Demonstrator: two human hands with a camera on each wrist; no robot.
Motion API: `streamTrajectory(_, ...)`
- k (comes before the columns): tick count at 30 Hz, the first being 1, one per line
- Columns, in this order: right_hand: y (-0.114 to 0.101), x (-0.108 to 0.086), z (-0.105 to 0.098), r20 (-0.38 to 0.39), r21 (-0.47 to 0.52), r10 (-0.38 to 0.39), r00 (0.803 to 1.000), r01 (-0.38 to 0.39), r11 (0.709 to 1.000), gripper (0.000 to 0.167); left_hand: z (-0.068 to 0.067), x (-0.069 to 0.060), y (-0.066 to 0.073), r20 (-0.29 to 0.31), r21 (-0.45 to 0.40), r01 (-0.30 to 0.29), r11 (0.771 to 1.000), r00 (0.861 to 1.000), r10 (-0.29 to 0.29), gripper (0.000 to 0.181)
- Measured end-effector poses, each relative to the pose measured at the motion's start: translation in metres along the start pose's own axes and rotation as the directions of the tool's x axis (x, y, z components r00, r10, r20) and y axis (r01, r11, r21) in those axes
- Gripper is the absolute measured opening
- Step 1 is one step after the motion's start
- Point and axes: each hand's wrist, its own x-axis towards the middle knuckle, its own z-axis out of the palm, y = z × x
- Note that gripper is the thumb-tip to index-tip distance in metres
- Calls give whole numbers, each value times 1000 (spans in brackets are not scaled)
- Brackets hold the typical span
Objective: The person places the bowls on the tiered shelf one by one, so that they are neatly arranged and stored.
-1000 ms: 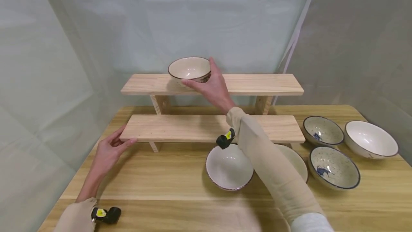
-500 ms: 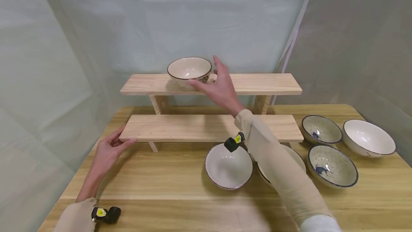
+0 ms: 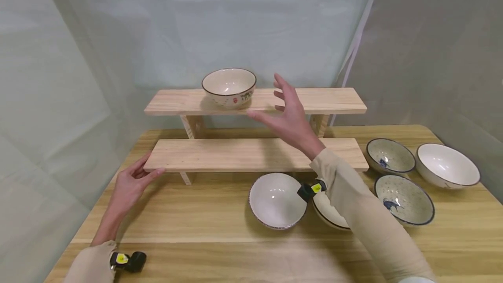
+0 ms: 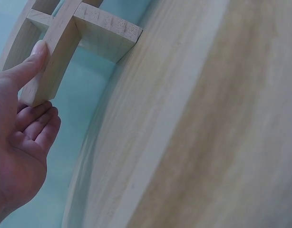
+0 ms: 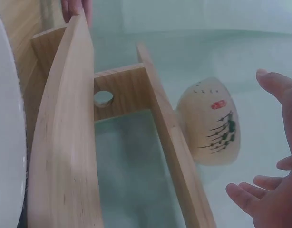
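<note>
A cream bowl (image 3: 229,84) with a dark rim stands upright on the upper board of a two-step wooden rack (image 3: 251,155). Its outer side carries a red mark and a green plant pattern, plain in the right wrist view on the bowl (image 5: 215,123). My right hand (image 3: 292,119) hovers to the right of the bowl, apart from it, fingers spread and holding nothing. My left hand (image 3: 131,182) holds the left end of the lower board. In the left wrist view, the thumb of the left hand (image 4: 22,128) lies on the board's top and its fingers are underneath.
A white bowl (image 3: 277,200) stands in front of the rack; another bowl (image 3: 329,211) beside it is partly hidden by the right sleeve. At the right are two speckled bowls, one rear (image 3: 391,156) and one front (image 3: 404,200), and a white bowl (image 3: 448,166).
My right hand has let go of the cream bowl and drawn back to the right and slightly down. The bowl stays on the upper board. My left hand keeps its hold.
</note>
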Motion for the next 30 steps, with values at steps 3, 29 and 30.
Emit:
streamTrajectory(3, -2, -9, -7, -3, -12, -23, 1000, 23, 1000, 103, 0, 0, 0, 1, 8, 2, 1000, 1000, -2, 77)
streamTrajectory(29, 21, -97, -84, -23, -165, -103, 994, 98, 981, 100, -3, 0, -1, 3, 17, 10, 1000, 1000, -10, 76)
streamTrajectory(30, 23, -100, -87, -28, -168, -106, 994, 100, 981, 100, -3, 0, 0, 4, 13, 10, 1000, 1000, -10, 76)
